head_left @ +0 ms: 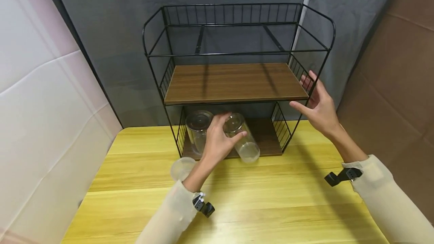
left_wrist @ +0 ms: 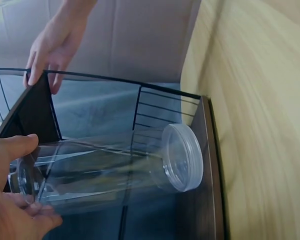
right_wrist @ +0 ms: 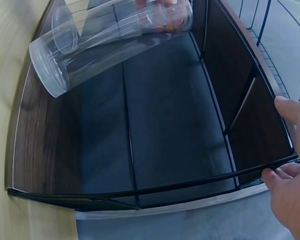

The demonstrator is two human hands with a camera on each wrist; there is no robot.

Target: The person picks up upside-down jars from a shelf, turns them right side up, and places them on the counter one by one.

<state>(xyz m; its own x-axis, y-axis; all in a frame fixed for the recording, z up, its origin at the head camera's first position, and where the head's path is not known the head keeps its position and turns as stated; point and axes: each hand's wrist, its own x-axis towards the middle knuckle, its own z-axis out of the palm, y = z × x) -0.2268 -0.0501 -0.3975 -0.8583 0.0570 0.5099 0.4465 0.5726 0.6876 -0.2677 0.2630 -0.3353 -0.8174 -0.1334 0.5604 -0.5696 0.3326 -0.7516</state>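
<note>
Pale sleeves [head_left: 383,187] reach a rack [head_left: 237,82], the left hand [head_left: 218,138] curled round a tilted jar [head_left: 248,140]. From the left wrist, the lid [left_wrist: 184,157] shows by the lower shelf [left_wrist: 202,215]; from the right, the right hand [right_wrist: 295,192] loosely clasps the rack's side.

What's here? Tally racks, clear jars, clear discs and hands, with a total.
Wire rack: 1
Clear jars: 2 (held jar, lower-shelf jar)
Clear disc, perhaps a lid: 1
Hands: 2 (left hand, right hand)
Total: 6
</note>
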